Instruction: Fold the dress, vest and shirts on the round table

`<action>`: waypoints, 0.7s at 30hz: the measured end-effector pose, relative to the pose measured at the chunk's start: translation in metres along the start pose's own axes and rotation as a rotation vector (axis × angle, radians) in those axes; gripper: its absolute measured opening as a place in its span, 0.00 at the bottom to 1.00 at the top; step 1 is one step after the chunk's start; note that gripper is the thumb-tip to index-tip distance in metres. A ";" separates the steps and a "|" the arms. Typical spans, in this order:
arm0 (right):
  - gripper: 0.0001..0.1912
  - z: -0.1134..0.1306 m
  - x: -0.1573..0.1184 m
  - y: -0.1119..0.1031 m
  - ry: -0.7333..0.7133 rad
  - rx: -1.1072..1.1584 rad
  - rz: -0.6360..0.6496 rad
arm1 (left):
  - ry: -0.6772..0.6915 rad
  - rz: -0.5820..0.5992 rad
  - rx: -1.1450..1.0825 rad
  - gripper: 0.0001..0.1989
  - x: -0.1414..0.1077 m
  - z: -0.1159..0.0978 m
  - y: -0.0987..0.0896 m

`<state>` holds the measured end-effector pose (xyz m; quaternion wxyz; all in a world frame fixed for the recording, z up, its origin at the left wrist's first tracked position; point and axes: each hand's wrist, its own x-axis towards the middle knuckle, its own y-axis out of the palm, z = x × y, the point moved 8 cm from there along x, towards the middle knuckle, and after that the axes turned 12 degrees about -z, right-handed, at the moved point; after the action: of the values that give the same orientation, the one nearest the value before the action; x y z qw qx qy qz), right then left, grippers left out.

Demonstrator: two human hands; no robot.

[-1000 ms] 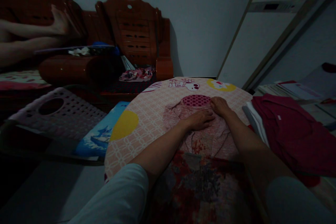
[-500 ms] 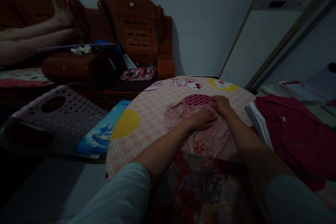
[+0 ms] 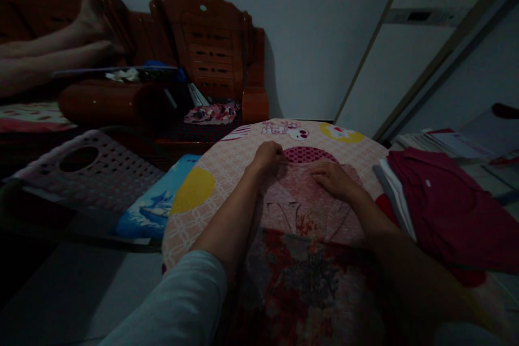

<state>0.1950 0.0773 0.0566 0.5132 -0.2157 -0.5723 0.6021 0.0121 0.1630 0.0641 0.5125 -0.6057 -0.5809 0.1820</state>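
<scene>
A pink garment (image 3: 310, 194) with a red and dark floral lower part (image 3: 306, 275) lies spread on a round table, its lower end toward me. My left hand (image 3: 268, 158) is closed on the garment's far left edge, fingertips curled and partly hidden. The cloth on that side is turned inward, with a folded flap beside my wrist. My right hand (image 3: 333, 179) rests on the upper right of the garment, palm down, fingers stretched toward the middle. Past the garment's far edge shows a dark pink spotted patch (image 3: 310, 154) of the tablecloth.
A patterned cloth (image 3: 190, 227) covers the round table. Folded maroon clothes (image 3: 450, 200) are stacked at the right, beside papers (image 3: 425, 143). To the left stand a woven chair (image 3: 101, 173) and a blue printed bag (image 3: 154, 205). Behind, another person's legs (image 3: 52, 59) rest on a wooden bench (image 3: 109, 102).
My left hand has moved from the garment's middle to its far left edge and gripped it. My right hand has let go of the far right edge and now lies on the cloth.
</scene>
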 end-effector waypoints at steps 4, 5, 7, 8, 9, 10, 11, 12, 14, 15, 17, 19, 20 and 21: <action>0.13 0.000 -0.012 0.017 -0.086 0.193 -0.187 | -0.044 0.012 0.076 0.14 -0.008 0.017 0.009; 0.13 -0.003 -0.014 0.020 -0.086 0.200 -0.231 | -0.049 0.011 0.079 0.14 -0.009 0.018 0.012; 0.12 -0.009 -0.017 0.024 -0.092 0.211 -0.289 | -0.060 -0.006 0.081 0.14 -0.010 0.018 0.015; 0.13 -0.010 -0.018 0.025 -0.096 0.217 -0.302 | -0.061 -0.009 0.080 0.13 -0.010 0.017 0.016; 0.13 -0.011 -0.019 0.025 -0.100 0.223 -0.310 | -0.059 -0.011 0.081 0.12 -0.010 0.015 0.017; 0.13 -0.011 -0.019 0.025 -0.104 0.227 -0.312 | -0.058 -0.013 0.087 0.12 -0.010 0.014 0.019; 0.13 -0.010 -0.019 0.024 -0.108 0.229 -0.312 | -0.060 -0.017 0.098 0.12 -0.010 0.014 0.020; 0.13 -0.010 -0.019 0.024 -0.112 0.231 -0.313 | -0.065 -0.024 0.114 0.11 -0.009 0.014 0.021; 0.13 -0.009 -0.020 0.023 -0.119 0.236 -0.313 | -0.074 -0.054 0.147 0.12 -0.009 0.015 0.022; 0.13 -0.008 -0.020 0.023 -0.123 0.237 -0.313 | -0.081 -0.077 0.161 0.12 -0.008 0.016 0.022; 0.13 -0.009 -0.020 0.024 -0.125 0.231 -0.312 | -0.091 -0.110 0.176 0.12 -0.007 0.018 0.021; 0.12 -0.011 -0.020 0.026 -0.126 0.220 -0.313 | -0.096 -0.113 0.185 0.12 -0.007 0.019 0.021; 0.12 -0.012 -0.021 0.027 -0.127 0.216 -0.314 | -0.097 -0.101 0.191 0.12 -0.007 0.020 0.022; 0.12 -0.012 -0.021 0.028 -0.129 0.213 -0.315 | -0.096 -0.086 0.195 0.12 -0.007 0.020 0.023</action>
<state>0.2033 0.0701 0.0215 0.5834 -0.0288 -0.5636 0.5841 0.0060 0.1700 0.0339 0.5479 -0.5181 -0.6097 0.2443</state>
